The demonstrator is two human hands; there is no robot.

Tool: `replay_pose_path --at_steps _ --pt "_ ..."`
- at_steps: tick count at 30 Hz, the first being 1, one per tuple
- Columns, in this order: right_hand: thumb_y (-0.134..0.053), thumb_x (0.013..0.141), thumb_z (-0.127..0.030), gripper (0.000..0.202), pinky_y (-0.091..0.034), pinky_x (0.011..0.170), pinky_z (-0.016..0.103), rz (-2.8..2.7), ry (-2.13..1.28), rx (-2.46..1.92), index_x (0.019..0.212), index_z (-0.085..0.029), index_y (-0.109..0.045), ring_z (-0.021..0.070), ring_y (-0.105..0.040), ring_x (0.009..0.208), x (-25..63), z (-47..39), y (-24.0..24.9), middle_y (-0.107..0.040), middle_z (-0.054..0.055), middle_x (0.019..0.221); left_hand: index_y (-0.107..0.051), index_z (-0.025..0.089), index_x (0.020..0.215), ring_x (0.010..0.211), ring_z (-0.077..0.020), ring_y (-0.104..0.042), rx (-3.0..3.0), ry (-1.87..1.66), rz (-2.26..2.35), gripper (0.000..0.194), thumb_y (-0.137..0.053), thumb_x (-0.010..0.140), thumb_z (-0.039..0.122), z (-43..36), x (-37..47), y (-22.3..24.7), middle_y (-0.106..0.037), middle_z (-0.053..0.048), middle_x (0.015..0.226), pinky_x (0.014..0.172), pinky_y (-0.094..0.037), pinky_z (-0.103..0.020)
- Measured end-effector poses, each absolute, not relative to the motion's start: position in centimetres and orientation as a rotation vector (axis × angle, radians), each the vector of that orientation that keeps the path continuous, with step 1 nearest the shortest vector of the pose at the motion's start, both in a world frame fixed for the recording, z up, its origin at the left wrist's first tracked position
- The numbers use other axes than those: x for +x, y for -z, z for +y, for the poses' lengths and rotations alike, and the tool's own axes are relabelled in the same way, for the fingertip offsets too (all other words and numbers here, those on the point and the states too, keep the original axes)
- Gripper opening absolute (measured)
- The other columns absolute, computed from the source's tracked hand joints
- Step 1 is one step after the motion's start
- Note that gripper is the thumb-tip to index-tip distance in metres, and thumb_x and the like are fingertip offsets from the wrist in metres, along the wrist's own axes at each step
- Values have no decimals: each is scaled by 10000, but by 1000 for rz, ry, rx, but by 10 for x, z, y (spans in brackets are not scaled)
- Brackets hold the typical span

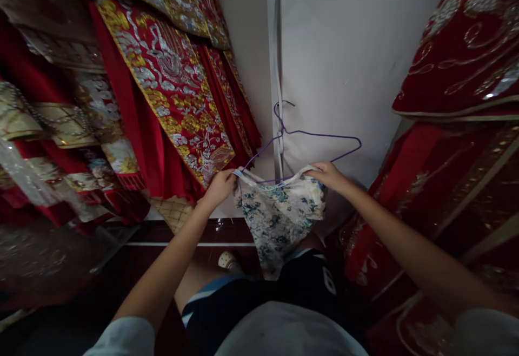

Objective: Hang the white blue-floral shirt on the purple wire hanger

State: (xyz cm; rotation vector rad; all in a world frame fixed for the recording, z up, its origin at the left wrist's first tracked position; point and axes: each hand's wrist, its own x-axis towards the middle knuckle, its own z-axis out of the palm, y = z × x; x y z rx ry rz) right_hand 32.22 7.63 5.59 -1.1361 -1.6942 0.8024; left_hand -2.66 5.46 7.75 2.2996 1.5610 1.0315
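A white blouse with a blue floral print (279, 215) is held up in front of my body. My left hand (223, 185) is closed on its left shoulder, where the lower left end of a purple wire hanger (320, 134) meets the cloth. On the other side, my right hand (327, 176) pinches the right shoulder of the neckline. The hanger's left end and lower bar reach into the neck opening, while its right end stands outside, above the blouse. The hanger's hook is up against a pale strap (275, 69) on the wall; whether it hangs there I cannot tell.
Red garments with gold and silver embroidery (174, 74) hang at the left. More dark red embroidered garments (458, 69) hang close on the right. A pale wall (332, 47) stands ahead. Below are a dark red floor and my foot in a light clog (229, 260).
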Motion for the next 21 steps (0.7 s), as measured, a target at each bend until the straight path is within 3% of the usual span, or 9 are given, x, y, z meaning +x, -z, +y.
replay_pose_path --at_steps 5,10,13,15,18,21 --pt "-641 636 -469 328 -317 533 234 -1681 -850 -1116 685 -150 -695 120 -454 553 304 67 -52 -535 -34 555 -710 173 1104 930 -207 -670 2279 -1520 1484 332 -452 906 237 58 11 -88 -739 -60 1040 857 -487 -293" --pt "-602 702 -429 270 -370 569 249 -1778 -771 -1067 704 -166 -659 141 -500 593 298 55 -55 -567 -17 612 -671 154 1143 954 -204 -662 2372 -1641 1347 341 -535 831 158 79 43 -105 -724 -63 1048 889 -482 -294" --pt "-636 705 -338 236 -438 673 285 -1851 -518 -1064 873 -179 -679 186 -584 721 309 48 -58 -657 16 780 -680 174 1135 907 -193 -668 2332 -1644 1384 368 -515 809 126 89 42 -106 -731 -44 1007 842 -489 -279" --pt "-647 687 -275 414 -471 789 328 -1753 -302 -1064 1093 -195 -649 227 -624 881 323 45 -59 -690 62 1013 -704 193 1106 913 -203 -673 2331 -1655 1487 348 -495 830 151 91 35 -104 -738 -39 1004 831 -491 -288" --pt "-654 677 -265 627 -452 940 391 -1491 -40 -1074 1289 -181 -548 273 -589 1110 346 47 -65 -608 133 1291 -721 199 1089 997 -218 -669 2396 -1712 1538 335 -487 851 182 89 26 -102 -735 -45 1060 877 -483 -298" --pt "-661 682 -316 553 -462 932 428 -1440 -40 -1222 1199 -124 -615 302 -617 1055 367 57 -75 -666 163 1177 -721 192 1086 1010 -217 -667 2474 -1685 1523 332 -486 852 185 85 23 -104 -734 -49 1067 884 -480 -292"
